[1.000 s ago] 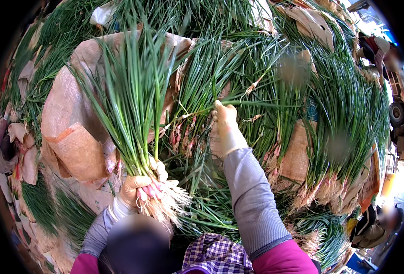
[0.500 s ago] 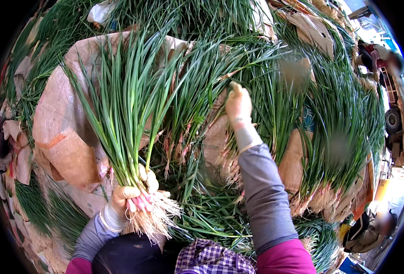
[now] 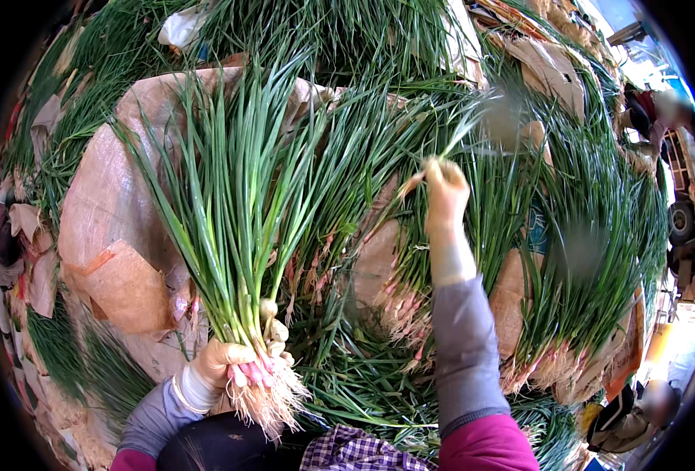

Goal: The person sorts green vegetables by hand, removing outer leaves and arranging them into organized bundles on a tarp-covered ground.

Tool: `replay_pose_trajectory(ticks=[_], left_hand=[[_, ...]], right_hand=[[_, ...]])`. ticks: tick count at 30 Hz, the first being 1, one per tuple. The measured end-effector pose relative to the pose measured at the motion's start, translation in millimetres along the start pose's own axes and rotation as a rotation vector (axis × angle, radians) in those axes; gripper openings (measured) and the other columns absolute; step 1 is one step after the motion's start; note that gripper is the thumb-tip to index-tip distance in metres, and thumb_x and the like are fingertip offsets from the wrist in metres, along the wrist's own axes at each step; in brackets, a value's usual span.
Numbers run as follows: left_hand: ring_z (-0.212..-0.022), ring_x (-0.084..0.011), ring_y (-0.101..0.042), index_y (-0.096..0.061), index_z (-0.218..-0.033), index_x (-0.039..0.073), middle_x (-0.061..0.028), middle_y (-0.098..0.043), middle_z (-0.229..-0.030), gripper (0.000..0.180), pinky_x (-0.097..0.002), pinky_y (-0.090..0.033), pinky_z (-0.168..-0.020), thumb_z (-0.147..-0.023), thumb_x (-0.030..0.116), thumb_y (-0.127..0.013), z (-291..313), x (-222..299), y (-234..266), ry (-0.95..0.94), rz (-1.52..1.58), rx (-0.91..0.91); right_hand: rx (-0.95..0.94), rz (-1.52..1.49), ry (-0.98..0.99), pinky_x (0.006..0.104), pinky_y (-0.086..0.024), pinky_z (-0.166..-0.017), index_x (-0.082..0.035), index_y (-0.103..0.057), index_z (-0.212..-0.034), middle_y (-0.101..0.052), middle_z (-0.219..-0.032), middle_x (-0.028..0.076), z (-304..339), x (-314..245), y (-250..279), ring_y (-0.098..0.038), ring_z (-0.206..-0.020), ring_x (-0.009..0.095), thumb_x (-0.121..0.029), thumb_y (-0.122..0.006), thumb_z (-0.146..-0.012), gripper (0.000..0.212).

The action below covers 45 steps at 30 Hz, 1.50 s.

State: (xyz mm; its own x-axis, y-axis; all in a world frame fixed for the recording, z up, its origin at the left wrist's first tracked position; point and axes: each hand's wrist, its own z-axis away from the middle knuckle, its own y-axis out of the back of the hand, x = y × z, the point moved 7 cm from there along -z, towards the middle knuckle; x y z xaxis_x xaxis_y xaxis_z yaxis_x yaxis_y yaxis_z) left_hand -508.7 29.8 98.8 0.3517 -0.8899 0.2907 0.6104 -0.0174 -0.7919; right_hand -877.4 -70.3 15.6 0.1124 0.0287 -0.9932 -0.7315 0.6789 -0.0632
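My left hand (image 3: 223, 364), in a pale glove, is closed round the lower end of a large bunch of spring onions (image 3: 237, 228). Their pink bulbs and stringy roots hang below the fingers, while the long green leaves stand upward. Farther out to the right, my gloved right hand (image 3: 446, 192) pinches a spring onion leaf (image 3: 459, 135). Its green part fans out above the fingers, and a dry tan end sticks out on their left. Beneath that hand lies a row of spring onions (image 3: 410, 302) with roots toward me.
A crumpled tan woven sack (image 3: 100, 208) lies behind the held bunch. Loose green leaves (image 3: 363, 385) cover the ground before my knees. More spring onions (image 3: 591, 259) are heaped at right. People (image 3: 630, 416) and a wheeled cart (image 3: 681, 220) show at the far right.
My right hand has moved to the right and slightly nearer, now with a leaf between its fingers. The bunch in my left hand stays almost in place, a little lower.
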Motion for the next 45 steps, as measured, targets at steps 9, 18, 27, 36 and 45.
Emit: replay_pose_trajectory(ticks=[9, 18, 27, 36, 45], left_hand=[[-0.079, -0.0166, -0.051, -0.034, -0.133, 0.009, -0.0012, -0.052, -0.079, 0.069, -0.0473, -0.043, -0.083, -0.07, 0.006, -0.061, 5.1, -7.7, -2.7, -0.01, 0.07, -0.122], [-0.099, -0.0263, -0.057, -0.033, -0.137, 0.016, -0.0047, -0.058, -0.091, 0.071, -0.0651, -0.029, -0.1, -0.071, 0.002, -0.053, 6.6, -33.5, 15.4, 0.083, 0.161, -0.095], [-0.085, -0.026, -0.058, -0.035, -0.136, 0.012, -0.0065, -0.056, -0.089, 0.07, -0.0558, -0.038, -0.097, -0.071, 0.005, -0.06, 11.0, -29.9, 21.2, 0.096, 0.121, -0.1], [-0.079, -0.0215, -0.054, -0.034, -0.134, 0.019, -0.0045, -0.052, -0.081, 0.073, -0.046, -0.047, -0.076, -0.07, 0.002, -0.064, 17.0, -14.7, -11.3, 0.001, 0.104, -0.236], [-0.079, -0.0268, -0.059, -0.03, -0.139, 0.018, -0.0072, -0.056, -0.086, 0.078, -0.0491, -0.045, -0.087, -0.069, 0.007, -0.062, 12.4, -25.2, 14.8, 0.064, 0.097, -0.105]], right_hand=[[-0.527, 0.655, -0.18, 0.0263, -0.052, -0.07, 0.001, -0.038, -0.135, -0.065, -0.093, 0.013, 209.1, 15.5, -63.0, -0.062, -0.078, 0.015, -0.009, -0.061, -0.085, 0.056], [0.034, 1.454, -0.177, 0.0343, -0.051, -0.08, 0.003, -0.046, -0.123, -0.057, -0.109, 0.018, 194.5, -3.9, 60.9, -0.059, -0.095, 0.027, -0.026, -0.067, -0.082, 0.055], [0.136, 1.342, -0.469, 0.0372, -0.052, -0.08, -0.002, -0.047, -0.115, -0.063, -0.097, 0.018, 138.4, 10.4, 81.0, -0.065, -0.085, 0.03, -0.02, -0.06, -0.079, 0.043], [-0.199, 1.073, -0.084, 0.0367, -0.053, -0.072, 0.001, -0.052, -0.111, -0.059, -0.09, 0.016, 160.5, -54.1, -34.1, -0.062, -0.073, 0.025, -0.013, -0.064, -0.081, 0.035], [0.017, 1.514, -0.482, 0.0361, -0.053, -0.072, 0.003, -0.05, -0.108, -0.064, -0.09, 0.017, 184.5, 15.9, 64.2, -0.066, -0.08, 0.028, -0.03, -0.059, -0.087, 0.039]])
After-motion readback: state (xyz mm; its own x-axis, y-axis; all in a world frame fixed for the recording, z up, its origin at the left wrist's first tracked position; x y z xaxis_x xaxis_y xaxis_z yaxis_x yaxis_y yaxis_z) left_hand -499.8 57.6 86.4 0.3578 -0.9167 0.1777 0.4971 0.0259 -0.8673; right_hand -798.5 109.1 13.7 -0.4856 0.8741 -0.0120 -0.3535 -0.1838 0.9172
